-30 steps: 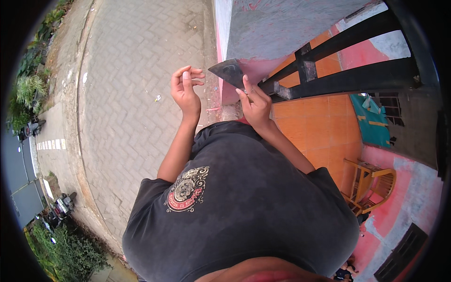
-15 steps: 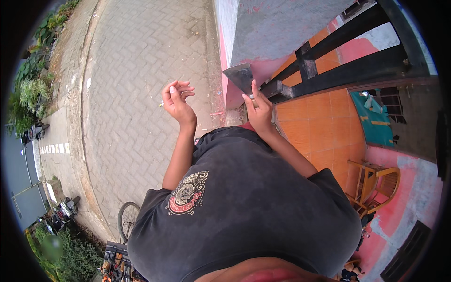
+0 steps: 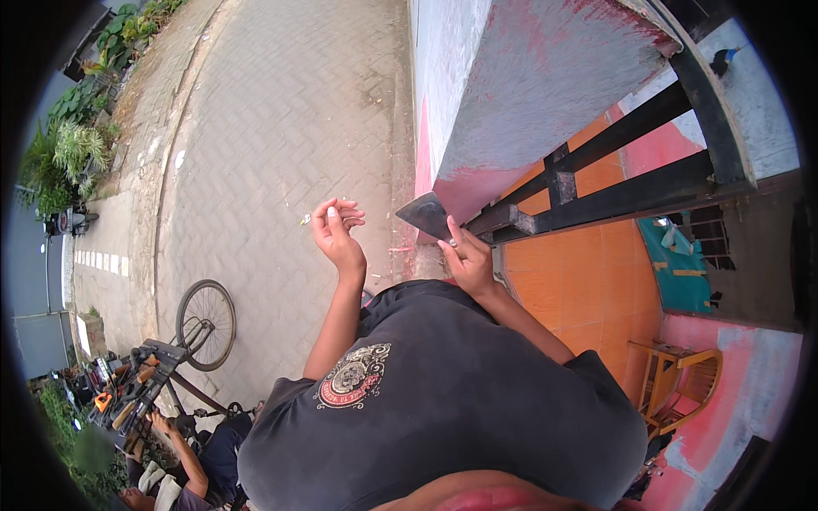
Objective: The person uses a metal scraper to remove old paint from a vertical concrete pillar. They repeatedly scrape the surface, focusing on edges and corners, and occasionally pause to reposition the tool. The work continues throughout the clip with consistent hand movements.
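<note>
In my right hand [image 3: 470, 268] is a scraper [image 3: 426, 215] with a wide, dark, flat blade. The fingers close round its handle, which they mostly hide, and the blade points up and left. It lies close to the lower corner of the grey and pink painted wall [image 3: 511, 102]; whether it touches is hard to tell. My left hand [image 3: 342, 243] is raised over the paving to the left of the blade. Its fingers are half bent and apart, with nothing visible in them.
Black railing bars [image 3: 613, 217] run beside my right hand above orange floor tiles [image 3: 562, 281]. A wooden chair [image 3: 682, 383] stands lower right. At lower left, a person [image 3: 183, 460] is with a bicycle [image 3: 206, 325] carrying a rack of tools [image 3: 141, 383]. Grey paving [image 3: 281, 111] stretches ahead.
Both hands appear lower in the picture, and the scraper blade has tilted further left. The wall shows larger. The bicycle and the person have come further into view at lower left.
</note>
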A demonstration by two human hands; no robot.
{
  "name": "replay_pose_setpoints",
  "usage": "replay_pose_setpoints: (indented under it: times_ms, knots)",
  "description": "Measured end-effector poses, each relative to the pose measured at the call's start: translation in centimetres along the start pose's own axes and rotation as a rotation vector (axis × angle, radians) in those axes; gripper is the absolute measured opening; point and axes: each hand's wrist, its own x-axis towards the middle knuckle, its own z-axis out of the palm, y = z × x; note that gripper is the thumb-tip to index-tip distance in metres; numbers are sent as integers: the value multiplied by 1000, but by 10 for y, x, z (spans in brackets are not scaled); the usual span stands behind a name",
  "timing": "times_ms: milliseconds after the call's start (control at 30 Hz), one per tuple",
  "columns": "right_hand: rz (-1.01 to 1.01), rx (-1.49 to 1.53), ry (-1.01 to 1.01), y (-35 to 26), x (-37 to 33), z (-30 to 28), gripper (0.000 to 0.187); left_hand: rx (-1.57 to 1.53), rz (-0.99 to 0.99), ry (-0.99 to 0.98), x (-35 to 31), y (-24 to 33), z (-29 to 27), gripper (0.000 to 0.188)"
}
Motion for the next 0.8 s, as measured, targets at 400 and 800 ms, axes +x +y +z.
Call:
replay_pose_setpoints:
  times_ms: [400, 800]
  knots:
    - [125, -178, 176, 27, -13, 11, 65, -81, 28, -24, 18, -4, 5, 21]
    - [-136, -203, 243, 25, 30, 23, 67, -95, 20, -25, 14, -7, 2, 19]
